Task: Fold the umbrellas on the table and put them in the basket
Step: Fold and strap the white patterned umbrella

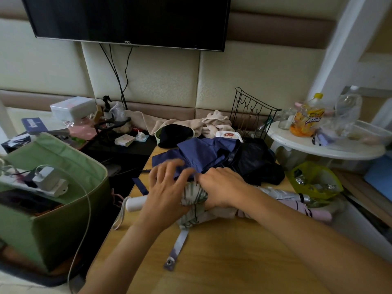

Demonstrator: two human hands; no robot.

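Head view: a leaf-patterned umbrella [194,198] lies across the wooden table [222,262], its white handle [136,203] pointing left over the table edge with a wrist loop hanging down. Its closing strap [177,247] trails toward the camera, a metal snap at the end. The right hand [220,187] presses down on the bunched canopy with fingers curled into the fabric; how firmly it grips is hard to tell. The left hand [167,187] is spread, fingers fanned and blurred, the palm over the canopy near the handle. Both hands cover much of the canopy's middle.

Just behind it lies a blue umbrella [201,153], loosely crumpled, against a black one [258,164]. To the right, partly behind the right forearm, a pink umbrella [307,211] and a silver one [282,195] lie side by side, their ends blurred.

The green fabric basket [63,187] stands at the left, beside the table, cut off by the frame edge; a white charger [45,177] and cable lie across its top.

The wall television [127,18] reads "TCL". A yellow-capped drink bottle [307,117] on the white round table [322,145] carries writing too blurred to read.
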